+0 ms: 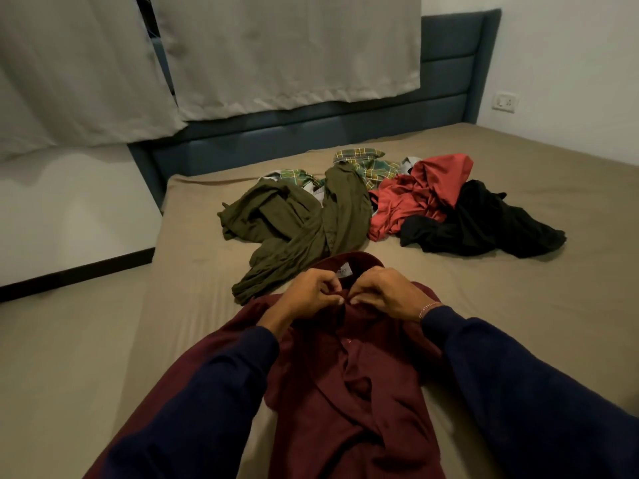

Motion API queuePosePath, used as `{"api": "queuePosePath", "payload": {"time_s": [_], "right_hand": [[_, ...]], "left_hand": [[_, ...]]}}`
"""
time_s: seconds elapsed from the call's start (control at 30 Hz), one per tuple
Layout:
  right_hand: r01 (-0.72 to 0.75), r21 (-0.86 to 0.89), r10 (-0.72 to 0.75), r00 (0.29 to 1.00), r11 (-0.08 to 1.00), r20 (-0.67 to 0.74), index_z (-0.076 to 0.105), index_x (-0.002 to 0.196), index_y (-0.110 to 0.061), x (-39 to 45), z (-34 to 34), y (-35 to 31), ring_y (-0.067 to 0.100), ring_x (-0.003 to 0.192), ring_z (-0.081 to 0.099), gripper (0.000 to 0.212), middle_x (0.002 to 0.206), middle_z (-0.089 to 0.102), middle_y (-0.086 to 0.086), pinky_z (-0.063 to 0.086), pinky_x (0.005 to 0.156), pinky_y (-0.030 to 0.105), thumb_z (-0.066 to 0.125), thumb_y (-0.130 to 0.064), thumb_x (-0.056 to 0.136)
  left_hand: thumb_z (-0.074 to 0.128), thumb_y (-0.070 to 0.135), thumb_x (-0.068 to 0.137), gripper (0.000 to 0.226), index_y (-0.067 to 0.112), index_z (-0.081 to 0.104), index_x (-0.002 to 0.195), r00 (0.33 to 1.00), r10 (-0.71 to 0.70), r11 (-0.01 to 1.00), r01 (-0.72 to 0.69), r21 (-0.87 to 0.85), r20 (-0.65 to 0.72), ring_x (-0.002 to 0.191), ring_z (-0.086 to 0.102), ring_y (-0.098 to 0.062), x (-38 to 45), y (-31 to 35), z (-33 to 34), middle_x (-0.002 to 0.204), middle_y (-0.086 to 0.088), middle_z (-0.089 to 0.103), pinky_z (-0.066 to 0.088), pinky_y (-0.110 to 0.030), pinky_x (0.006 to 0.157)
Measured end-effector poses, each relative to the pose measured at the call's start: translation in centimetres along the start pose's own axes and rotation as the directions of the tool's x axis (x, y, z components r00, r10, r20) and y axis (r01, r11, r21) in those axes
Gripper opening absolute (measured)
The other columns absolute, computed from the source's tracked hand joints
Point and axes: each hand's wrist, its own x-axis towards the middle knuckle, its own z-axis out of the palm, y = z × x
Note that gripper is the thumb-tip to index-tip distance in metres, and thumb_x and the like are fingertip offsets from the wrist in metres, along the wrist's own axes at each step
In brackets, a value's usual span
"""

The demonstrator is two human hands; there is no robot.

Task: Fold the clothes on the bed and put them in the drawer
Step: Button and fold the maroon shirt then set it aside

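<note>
The person stands at the foot side of the bed (518, 299), which is covered with a plain beige sheet, and both arms in dark blue sleeves reach forward over it. A maroon shirt (345, 392) lies flat on the sheet at 6 o'clock from the middle of the bed, its collar toward 12 o'clock. The left hand (311, 295) and the right hand (387, 295) are close together at the collar; the fingers of both are curled and pinch the cloth at the top of the button line. A thin bracelet (430, 308) is on the right wrist. Inside the collar there is a small white label (344, 271), but its writing is too small to read. Farther away, at 12 o'clock from the hands, the other clothes lie unfolded in a heap: an olive green garment (294, 229) touching the maroon collar, a green checked shirt (366, 164) behind it, a red garment (422, 195) at 1 o'clock, and a black garment (484, 223) just beside the red one. A blue padded headboard (311, 129) stands at the far end, grey curtains (276, 53) hang above it, and a white wall socket (505, 102) is at 2 o'clock.
</note>
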Motion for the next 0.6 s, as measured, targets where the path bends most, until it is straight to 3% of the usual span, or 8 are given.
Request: {"api": "queuePosePath", "payload": {"time_s": [0.1, 0.2, 0.4, 0.6], "right_hand": [[-0.015, 0.092, 0.020, 0.998, 0.996, -0.055, 0.077, 0.094, -0.022, -1.2, -1.6, -2.4, 0.005, 0.081, 0.067, 0.013, 0.090, 0.075, -0.009, 0.053, 0.074, 0.026, 0.077, -0.033, 0.086], [0.020, 0.036, -0.017, 0.998, 0.999, -0.058, 0.072, 0.090, -0.020, -2.2, -3.3, -5.1, 0.010, 0.077, 0.064, 0.018, 0.086, 0.072, -0.006, 0.051, 0.069, 0.029, 0.079, -0.036, 0.085], [0.062, -0.157, -0.072, 0.996, 0.986, -0.061, 0.066, 0.091, -0.015, -4.5, -5.1, -9.9, 0.023, 0.083, 0.060, 0.024, 0.090, 0.067, 0.002, 0.046, 0.070, 0.038, 0.073, -0.037, 0.089], [0.048, -0.253, -0.067, 0.996, 0.966, -0.065, 0.064, 0.099, -0.015, -6.9, -6.0, -12.9, 0.024, 0.091, 0.060, 0.025, 0.099, 0.067, 0.003, 0.040, 0.073, 0.032, 0.069, -0.038, 0.092]], "left_hand": [[0.083, 0.015, 0.080, 0.008, 0.019, 0.076, 0.079, 0.995, -0.069, 0.981, 0.055, -0.185, -0.068, 0.061, 0.064, -0.004, -2.2, 1.2, 0.0, 0.069, 0.000, 0.073, 0.049, -0.024, 0.062], [0.082, 0.008, 0.080, 0.006, 0.012, 0.079, 0.082, 0.993, -0.082, 0.948, 0.050, -0.314, -0.090, 0.067, 0.067, -0.007, -4.3, 2.8, -0.8, 0.076, -0.005, 0.076, 0.052, -0.025, 0.066], [0.073, 0.000, 0.085, 0.008, 0.006, 0.078, 0.086, 1.000, -0.014, 0.916, 0.002, -0.400, -0.026, 0.075, 0.066, -0.014, -8.1, 6.4, -2.1, 0.083, -0.010, 0.075, 0.052, -0.026, 0.070], [0.074, 0.007, 0.088, 0.017, -0.008, 0.074, 0.097, 1.000, -0.013, 0.887, -0.002, -0.461, -0.028, 0.071, 0.065, -0.007, -11.7, 9.0, -2.4, 0.083, -0.012, 0.072, 0.051, -0.019, 0.069]]}}
